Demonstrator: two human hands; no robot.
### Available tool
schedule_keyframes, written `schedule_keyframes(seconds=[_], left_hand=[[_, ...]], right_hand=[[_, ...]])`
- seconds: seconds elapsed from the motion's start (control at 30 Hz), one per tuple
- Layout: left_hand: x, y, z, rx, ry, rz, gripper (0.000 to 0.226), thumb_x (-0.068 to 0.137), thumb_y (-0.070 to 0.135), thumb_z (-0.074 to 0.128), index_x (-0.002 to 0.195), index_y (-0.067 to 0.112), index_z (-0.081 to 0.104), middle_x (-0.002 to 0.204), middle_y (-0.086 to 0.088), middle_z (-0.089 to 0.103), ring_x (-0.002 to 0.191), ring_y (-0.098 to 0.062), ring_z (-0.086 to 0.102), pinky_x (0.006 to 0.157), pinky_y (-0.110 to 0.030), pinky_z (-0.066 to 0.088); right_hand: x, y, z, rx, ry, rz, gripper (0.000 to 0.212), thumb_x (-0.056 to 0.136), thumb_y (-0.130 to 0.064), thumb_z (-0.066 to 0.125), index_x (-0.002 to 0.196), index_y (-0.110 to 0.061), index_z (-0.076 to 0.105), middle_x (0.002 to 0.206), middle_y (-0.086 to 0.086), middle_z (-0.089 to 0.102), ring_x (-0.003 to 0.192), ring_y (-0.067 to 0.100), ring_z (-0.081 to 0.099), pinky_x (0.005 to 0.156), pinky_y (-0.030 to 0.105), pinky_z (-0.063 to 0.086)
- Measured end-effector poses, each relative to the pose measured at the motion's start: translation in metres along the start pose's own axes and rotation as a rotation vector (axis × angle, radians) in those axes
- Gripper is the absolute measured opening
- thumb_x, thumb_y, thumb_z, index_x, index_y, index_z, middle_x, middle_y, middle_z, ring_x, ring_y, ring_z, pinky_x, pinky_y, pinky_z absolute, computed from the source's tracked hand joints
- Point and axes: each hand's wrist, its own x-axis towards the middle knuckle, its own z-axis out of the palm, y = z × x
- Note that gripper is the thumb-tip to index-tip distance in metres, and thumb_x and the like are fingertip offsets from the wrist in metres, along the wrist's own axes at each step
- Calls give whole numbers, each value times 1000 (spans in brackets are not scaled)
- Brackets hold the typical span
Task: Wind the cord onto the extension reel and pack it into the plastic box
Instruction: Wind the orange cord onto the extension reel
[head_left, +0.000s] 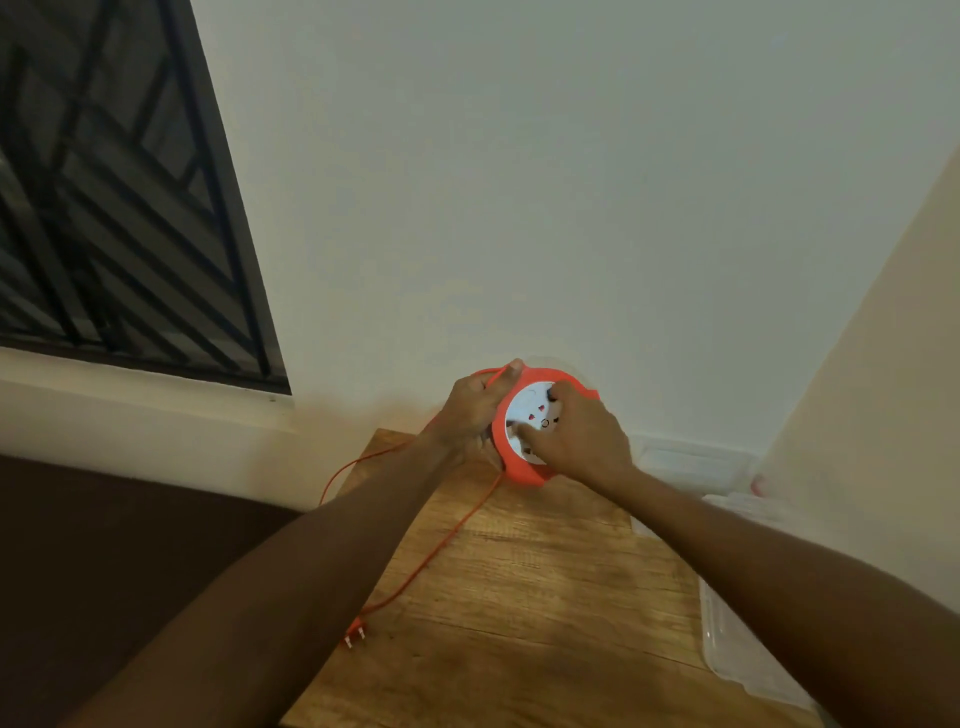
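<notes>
The winding step is in hand. The left hand (475, 402) grips the rim of the orange extension reel (524, 470), held up over the far end of the wooden surface (524, 597). The right hand (582, 441) pinches the knob on its white face. Much orange cord (441, 545) lies loose, its plug (356, 635) near the surface's left edge. Next, I think, come more turns, then the clear plastic box (727, 654) at the right.

Reel at far edge, box at right edge

Extension reel (524, 470) held above tabletop's (519, 597) far edge; cord (441, 545) trailing toward left edge, plug (356, 635) there; plastic box (737, 644) along right edge.
</notes>
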Motion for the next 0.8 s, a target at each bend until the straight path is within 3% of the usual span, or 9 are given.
schedule_keyframes(seconds=[0.1, 0.17, 0.27, 0.33, 0.4, 0.5, 0.6, 0.7, 0.8], left_hand=[[-1, -3, 7, 35, 36, 44, 38, 97, 48, 67, 108, 13, 78, 101, -9, 83, 88, -31, 81, 75, -43, 67], [0, -4, 10, 67, 37, 69, 39, 98, 45, 66, 112, 10, 77, 103, -11, 82, 90, -34, 80, 80, -48, 66], [0, -3, 7, 113, 45, 71, 40, 99, 46, 65, 109, 9, 77, 102, -13, 82, 89, -36, 80, 82, -50, 66], [1, -3, 4, 151, 47, 53, 40, 100, 47, 63, 107, 11, 77, 102, -12, 82, 90, -36, 80, 84, -51, 65], [1, -2, 0, 178, 49, 43, 40, 100, 48, 63, 105, 11, 78, 99, -12, 82, 89, -35, 80, 84, -50, 66], [1, 1, -4, 150, 51, -3, 44, 99, 47, 65, 107, 6, 77, 99, -15, 82, 89, -37, 79, 78, -45, 66], [0, 2, -9, 98, 63, -24, 48, 99, 46, 64, 110, 1, 75, 104, -19, 81, 89, -36, 78, 76, -41, 64], [3, 4, -10, 95, 36, -36, 49, 98, 48, 65, 109, 1, 74, 109, -24, 78, 89, -37, 76, 77, -42, 64], [4, 3, -12, 126, -21, -61, 47, 96, 54, 64, 108, 9, 75, 108, -20, 79, 90, -35, 78, 78, -44, 66]], right_hand=[[-8, -8, 14, 546, 44, 365, 79, 79, -63, 67, 142, -22, 44, 141, -1, 54, 121, 26, 56, 94, 39, 52], [-13, -14, 21, 861, 56, 576, 74, 84, -58, 66, 144, -22, 43, 139, 1, 55, 116, 25, 59, 92, 42, 55], [-19, -22, 27, 1127, 34, 703, 63, 91, -37, 65, 147, -23, 40, 126, 6, 63, 101, 21, 66, 65, 31, 60], [-22, -23, 25, 1160, 4, 706, 67, 90, -25, 65, 150, -23, 35, 122, 8, 65, 94, 19, 66, 45, 21, 46], [-25, -25, 23, 1139, -39, 672, 73, 87, -18, 67, 150, -22, 31, 121, 10, 65, 84, 17, 62, 44, 20, 40], [-30, -27, 21, 995, -124, 544, 75, 83, -16, 70, 146, -20, 30, 112, 11, 65, 67, 15, 60, 42, 20, 41], [-37, -17, 13, 614, -133, 290, 58, 84, -25, 71, 133, -19, 40, 113, 2, 63, 83, 13, 63, 50, 17, 46], [-34, 13, -7, -192, -53, -332, 43, 85, -22, 68, 126, -24, 55, 120, 6, 63, 92, 24, 67, 63, 30, 53], [-13, 31, -25, -705, -175, -868, 40, 90, -14, 66, 128, -22, 60, 147, 20, 41, 110, 40, 60, 69, 45, 58]])
